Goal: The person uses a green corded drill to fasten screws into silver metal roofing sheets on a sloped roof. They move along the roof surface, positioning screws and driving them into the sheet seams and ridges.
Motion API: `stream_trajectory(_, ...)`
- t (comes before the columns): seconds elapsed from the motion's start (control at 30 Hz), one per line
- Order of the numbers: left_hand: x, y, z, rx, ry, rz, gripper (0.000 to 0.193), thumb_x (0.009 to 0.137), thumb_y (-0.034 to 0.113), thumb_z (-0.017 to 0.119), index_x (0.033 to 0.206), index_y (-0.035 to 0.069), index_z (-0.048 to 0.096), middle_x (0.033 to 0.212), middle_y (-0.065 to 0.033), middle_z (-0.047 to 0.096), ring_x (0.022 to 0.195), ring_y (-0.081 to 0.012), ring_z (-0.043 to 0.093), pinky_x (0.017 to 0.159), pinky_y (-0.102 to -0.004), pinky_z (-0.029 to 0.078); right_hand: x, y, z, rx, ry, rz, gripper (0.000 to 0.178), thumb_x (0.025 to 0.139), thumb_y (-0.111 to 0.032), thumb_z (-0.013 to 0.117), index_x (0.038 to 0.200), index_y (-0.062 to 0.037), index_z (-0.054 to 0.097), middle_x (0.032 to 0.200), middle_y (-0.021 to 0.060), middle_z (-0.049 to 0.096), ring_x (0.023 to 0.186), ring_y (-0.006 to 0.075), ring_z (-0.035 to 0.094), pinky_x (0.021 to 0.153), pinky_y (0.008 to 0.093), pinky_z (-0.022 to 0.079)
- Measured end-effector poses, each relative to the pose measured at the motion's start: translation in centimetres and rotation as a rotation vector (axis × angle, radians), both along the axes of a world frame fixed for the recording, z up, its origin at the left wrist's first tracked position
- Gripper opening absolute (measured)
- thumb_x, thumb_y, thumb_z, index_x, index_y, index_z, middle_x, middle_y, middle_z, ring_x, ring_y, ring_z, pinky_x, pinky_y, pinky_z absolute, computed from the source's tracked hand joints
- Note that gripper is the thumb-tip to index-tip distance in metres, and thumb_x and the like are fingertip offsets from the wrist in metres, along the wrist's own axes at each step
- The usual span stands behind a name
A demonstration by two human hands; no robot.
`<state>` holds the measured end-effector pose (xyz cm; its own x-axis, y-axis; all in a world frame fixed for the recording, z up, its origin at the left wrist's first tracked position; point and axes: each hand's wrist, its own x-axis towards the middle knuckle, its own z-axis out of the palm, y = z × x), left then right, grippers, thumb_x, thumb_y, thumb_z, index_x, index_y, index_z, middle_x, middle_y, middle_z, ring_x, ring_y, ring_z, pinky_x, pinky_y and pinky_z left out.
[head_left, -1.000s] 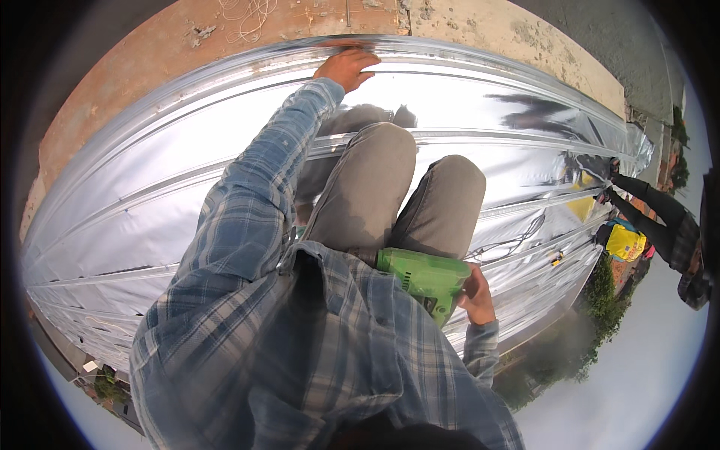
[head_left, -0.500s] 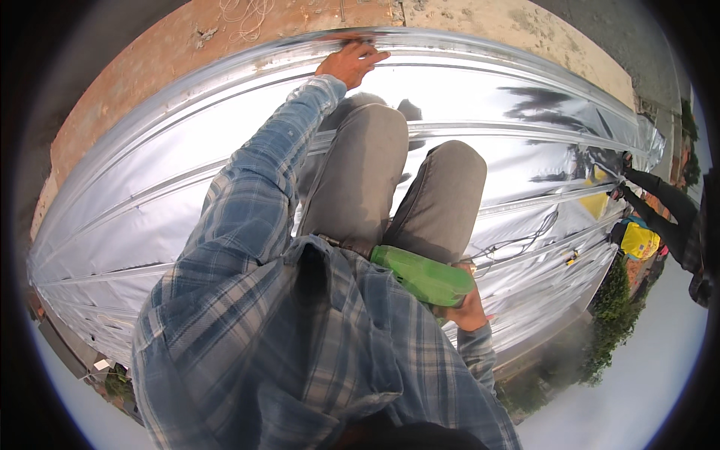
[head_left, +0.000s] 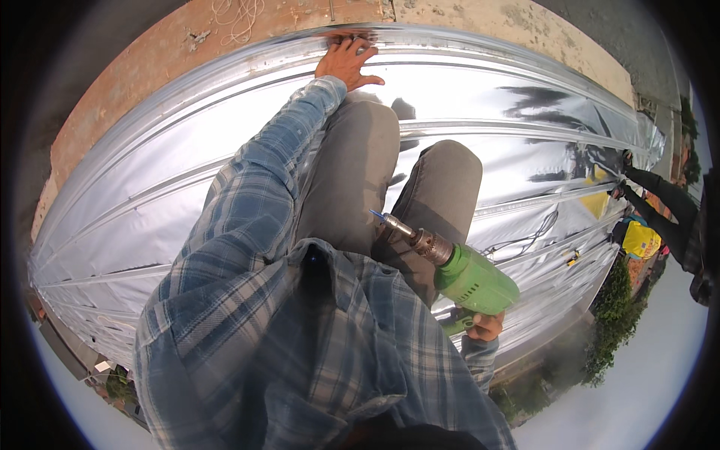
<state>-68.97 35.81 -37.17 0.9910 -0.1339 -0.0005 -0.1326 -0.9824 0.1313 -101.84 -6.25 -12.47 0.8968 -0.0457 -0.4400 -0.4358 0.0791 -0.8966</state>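
My right hand (head_left: 486,327) is wrapped round the handle of a green power drill (head_left: 480,282), held beside my right thigh. The drill's metal chuck carries a socket bit (head_left: 397,225) with a small blue tip, pointing up and left over my lap. Ahead of my knees, my left hand (head_left: 349,64) rests with fingers spread on the edge of the shiny silver sheeting (head_left: 450,97). Nothing shows in that hand. Raised metal ribs run across the sheeting, on which I kneel or crouch.
A brown concrete ledge (head_left: 135,94) with a tangle of pale string (head_left: 238,19) borders the far edge. At the right stands another person (head_left: 667,210) in dark trousers, near a yellow bag (head_left: 640,241). A dark cable (head_left: 536,240) lies on the sheeting. Trees (head_left: 606,322) show beyond the edge.
The drill has swung out to the right from against my lap, bringing its chuck and bit into view. My left hand's fingers have spread, and it has shifted slightly left.
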Motion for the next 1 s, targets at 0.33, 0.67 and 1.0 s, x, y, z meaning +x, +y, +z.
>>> stream_trajectory(0.33, -0.1, 0.8, -2.2, -0.009, -0.240, -0.092, 0.068, 0.087, 0.070, 0.049, 0.140, 0.027, 0.047, 0.134, -0.0044, 0.049, 0.124, -0.0260, 0.046, 0.102, -0.0454, 0.041, 11.0, 6.6, 4.1, 0.052, 0.004, -0.099, 0.067, 0.071, -0.011, 0.073, 0.129, 0.0045, 0.044, 0.100, 0.0217, 0.062, 0.079, 0.0276, 0.065, 0.062, 0.0335, 0.056)
stream_trajectory(0.67, 0.1, 1.0, -2.5, -0.154, -0.250, -0.100, 0.038, 0.091, 0.034, 0.062, 0.127, 0.023, 0.057, 0.118, -0.0016, 0.055, 0.114, -0.0238, 0.052, 0.093, -0.0391, 0.048, 24.0, 16.7, 0.3, -0.331, -0.217, 0.302, 0.046, 0.077, 0.004, 0.063, 0.121, 0.0035, 0.049, 0.100, 0.0082, 0.062, 0.081, 0.0121, 0.059, 0.072, 0.0255, 0.049)
stream_trajectory(1.0, -0.4, 1.0, -2.6, -0.096, -0.259, -0.088, 0.041, 0.092, 0.035, 0.061, 0.130, 0.021, 0.054, 0.118, -0.0014, 0.055, 0.112, -0.0199, 0.052, 0.095, -0.0354, 0.048, 26.8, 19.8, -2.8, -0.437, -0.256, 0.363, 0.042, 0.076, 0.003, 0.064, 0.116, 0.0040, 0.052, 0.092, 0.0094, 0.063, 0.075, 0.0109, 0.059, 0.064, 0.0241, 0.048)
